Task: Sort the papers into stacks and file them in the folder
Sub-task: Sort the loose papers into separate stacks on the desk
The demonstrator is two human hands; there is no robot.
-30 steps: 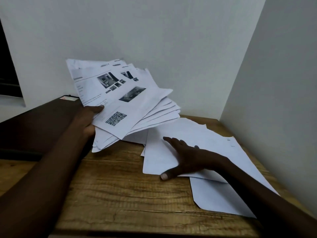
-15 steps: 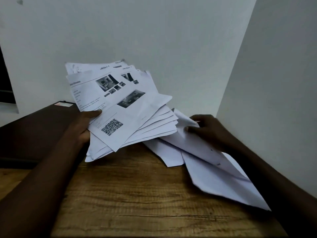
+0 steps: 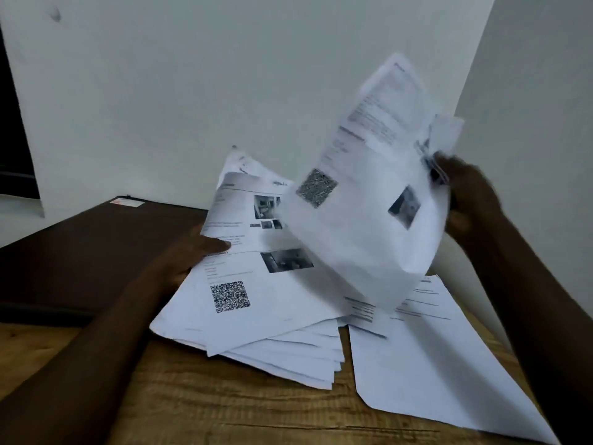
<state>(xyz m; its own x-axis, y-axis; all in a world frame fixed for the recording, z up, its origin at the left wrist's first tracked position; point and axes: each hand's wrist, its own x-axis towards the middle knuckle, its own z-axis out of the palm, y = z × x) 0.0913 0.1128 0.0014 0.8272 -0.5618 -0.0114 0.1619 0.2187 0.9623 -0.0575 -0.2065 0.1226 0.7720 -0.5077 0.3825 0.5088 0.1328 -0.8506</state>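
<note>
Sheets (image 3: 362, 226) now aloft in right hand (image 3: 467, 200)

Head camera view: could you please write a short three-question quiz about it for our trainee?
1. True or false: the right hand holds raised sheets above the table.
2. What does the left hand grip? A) the fanned stack B) a pen C) nothing
3. Fill in: printed on top of the fanned stack is a square ___ code.
Key: 1 true; 2 A; 3 QR.
</note>
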